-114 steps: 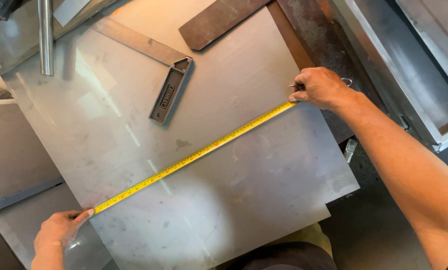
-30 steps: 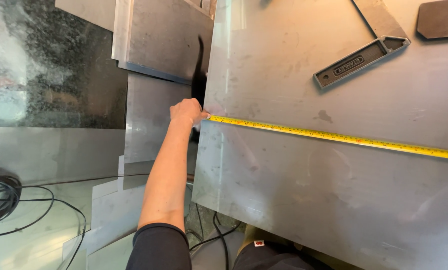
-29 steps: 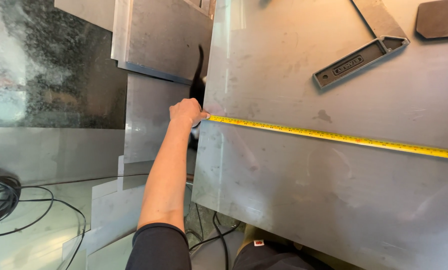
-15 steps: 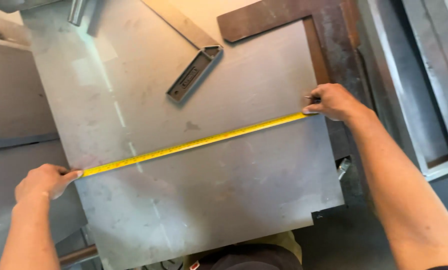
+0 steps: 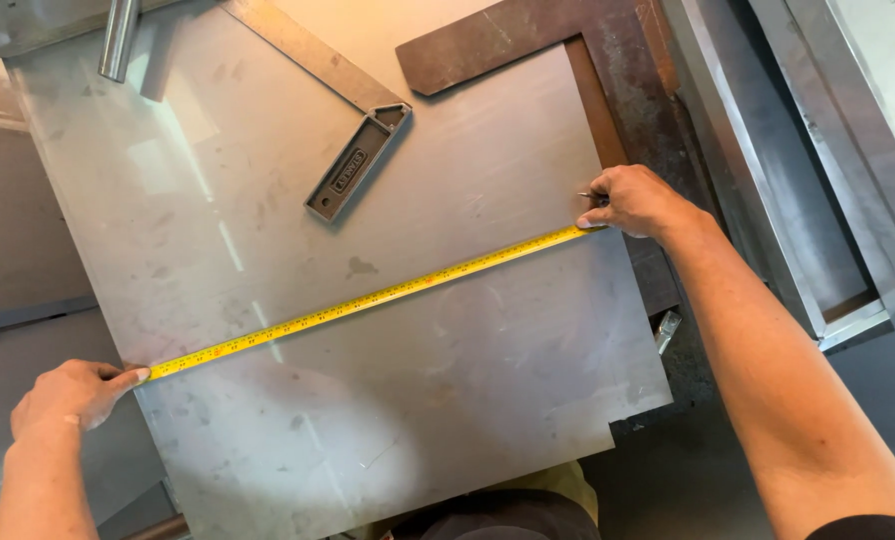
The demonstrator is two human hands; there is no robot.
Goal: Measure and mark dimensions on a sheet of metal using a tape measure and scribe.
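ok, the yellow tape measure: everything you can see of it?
The tape measure is a narrow yellow blade with fine dark graduations, pulled out straight and lying flat on the grey metal sheet. It runs diagonally from the sheet's left edge up to its right edge. The left hand pins the lower end with a fingertip at the edge; the right hand holds the upper end down near the rusty brown frame. No case is visible. It lies apart from the try square above.

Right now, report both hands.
Left hand: closed, pinning the tape measure end at the metal sheet edge.
Right hand: closed, holding the tape's other end.
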